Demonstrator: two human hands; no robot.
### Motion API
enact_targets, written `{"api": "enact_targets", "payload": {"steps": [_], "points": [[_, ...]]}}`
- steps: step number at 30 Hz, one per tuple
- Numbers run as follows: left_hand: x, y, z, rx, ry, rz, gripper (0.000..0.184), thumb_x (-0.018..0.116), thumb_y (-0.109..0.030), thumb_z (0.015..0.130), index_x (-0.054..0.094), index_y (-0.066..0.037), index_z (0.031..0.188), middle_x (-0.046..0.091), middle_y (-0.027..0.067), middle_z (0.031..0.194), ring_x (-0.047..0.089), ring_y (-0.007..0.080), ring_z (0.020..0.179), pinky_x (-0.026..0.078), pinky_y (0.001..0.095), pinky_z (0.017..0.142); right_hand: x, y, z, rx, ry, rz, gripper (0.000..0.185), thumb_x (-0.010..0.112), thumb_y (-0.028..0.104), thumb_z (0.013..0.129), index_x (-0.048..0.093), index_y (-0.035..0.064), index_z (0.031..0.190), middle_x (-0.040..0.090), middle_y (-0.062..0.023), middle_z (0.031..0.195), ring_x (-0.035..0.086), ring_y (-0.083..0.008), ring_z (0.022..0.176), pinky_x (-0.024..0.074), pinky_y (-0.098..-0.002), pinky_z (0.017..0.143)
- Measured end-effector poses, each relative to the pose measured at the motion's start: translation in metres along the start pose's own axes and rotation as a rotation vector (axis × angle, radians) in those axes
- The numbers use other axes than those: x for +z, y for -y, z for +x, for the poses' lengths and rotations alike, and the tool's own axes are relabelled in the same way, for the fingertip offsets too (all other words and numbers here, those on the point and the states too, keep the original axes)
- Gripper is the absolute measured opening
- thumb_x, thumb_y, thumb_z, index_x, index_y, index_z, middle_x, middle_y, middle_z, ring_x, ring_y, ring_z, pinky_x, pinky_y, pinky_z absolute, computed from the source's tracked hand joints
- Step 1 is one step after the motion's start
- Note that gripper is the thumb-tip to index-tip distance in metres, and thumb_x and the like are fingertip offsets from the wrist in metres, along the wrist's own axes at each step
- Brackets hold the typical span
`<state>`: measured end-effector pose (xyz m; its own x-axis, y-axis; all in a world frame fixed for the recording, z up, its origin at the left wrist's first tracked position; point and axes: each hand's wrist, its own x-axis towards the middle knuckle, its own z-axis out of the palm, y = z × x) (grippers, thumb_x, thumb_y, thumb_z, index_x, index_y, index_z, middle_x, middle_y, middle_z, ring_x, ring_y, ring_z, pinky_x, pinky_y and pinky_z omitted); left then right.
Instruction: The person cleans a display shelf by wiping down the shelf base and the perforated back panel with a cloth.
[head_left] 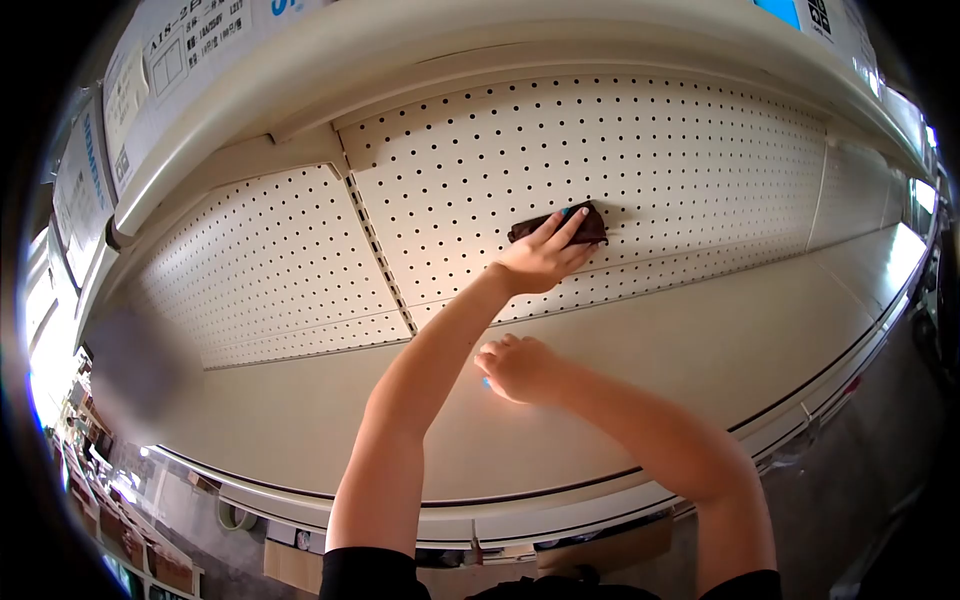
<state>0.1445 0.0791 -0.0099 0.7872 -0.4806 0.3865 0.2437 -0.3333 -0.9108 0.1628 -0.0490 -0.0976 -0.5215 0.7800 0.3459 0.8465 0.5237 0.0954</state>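
Observation:
My left hand [548, 255] reaches up to the perforated back panel [460, 180], its fingers spread over a dark brown cloth [588, 224] and pressing it against the panel. Part of the cloth lies hidden under the fingers. Lower down, my right hand [518, 369] is over the pale shelf board [330, 420] with its fingers curled in. Whether anything is inside those curled fingers cannot be seen.
An upper shelf edge [400, 80] curves over the hands, with white printed boxes [180, 75] on it at the left. A vertical slotted strip [375, 245] divides the panel. Below the front edge are cardboard boxes [605, 552].

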Motion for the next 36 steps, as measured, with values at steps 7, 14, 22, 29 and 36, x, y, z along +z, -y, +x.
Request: {"api": "enact_targets", "payload": {"steps": [7,14,22,29,36], "points": [[-0.022,0.076,-0.029,-0.508,-0.049,0.173,0.043,0.056,-0.018,0.078,0.061,-0.024,0.12,0.058,0.0009,0.119,0.046,0.0354,0.123,0.035,0.0581,0.1,-0.012,0.0,0.001,0.006,0.114,0.072,0.022,0.057,0.019,0.087,0.056,0.0084,0.106,0.056,-0.0073,0.113,0.054,-0.0261,0.104,0.047,-0.0398,0.085],[-0.028,0.079,-0.012,-0.9,-0.138,0.403,0.046,0.055,-0.014,0.076,0.061,-0.017,0.121,0.056,0.0012,0.127,0.046,0.0395,0.119,0.038,0.0509,0.1,-0.014,0.002,0.003,0.023,0.136,0.032,0.02,0.054,0.02,0.088,0.058,0.0078,0.103,0.058,-0.0073,0.11,0.056,-0.0259,0.103,0.0474,-0.0393,0.084],[0.003,0.044,0.036,-0.752,-0.196,0.178,0.048,0.049,-0.015,0.076,0.06,-0.013,0.123,0.057,0.005,0.124,0.041,0.0441,0.125,0.04,0.053,0.099,-0.081,-0.051,0.001,-0.129,-0.598,-0.034,0.014,0.059,0.002,0.06,0.064,0.0113,0.07,0.063,-0.0015,0.065,0.06,-0.0216,0.058,0.0482,-0.0361,0.052],[0.002,0.034,0.046,-0.457,-0.043,0.102,0.045,0.052,-0.019,0.082,0.058,-0.019,0.126,0.057,0.002,0.125,0.043,0.0402,0.125,0.039,0.0524,0.1,-0.068,-0.108,-0.023,0.101,-0.938,-0.059,0.014,0.057,-0.002,0.069,0.061,0.0111,0.068,0.063,-0.0007,0.064,0.059,-0.0208,0.054,0.0456,-0.0326,0.045],[-0.023,0.065,-0.015,-0.707,-0.106,0.241,0.046,0.054,-0.013,0.077,0.062,-0.022,0.121,0.056,-0.0001,0.129,0.047,0.0385,0.121,0.039,0.0526,0.1,-0.044,-0.131,-0.035,0.285,-0.696,-0.073,0.013,0.056,-0.001,0.072,0.064,0.0101,0.07,0.065,-0.0028,0.067,0.061,-0.0211,0.057,0.0469,-0.0332,0.048]]}}
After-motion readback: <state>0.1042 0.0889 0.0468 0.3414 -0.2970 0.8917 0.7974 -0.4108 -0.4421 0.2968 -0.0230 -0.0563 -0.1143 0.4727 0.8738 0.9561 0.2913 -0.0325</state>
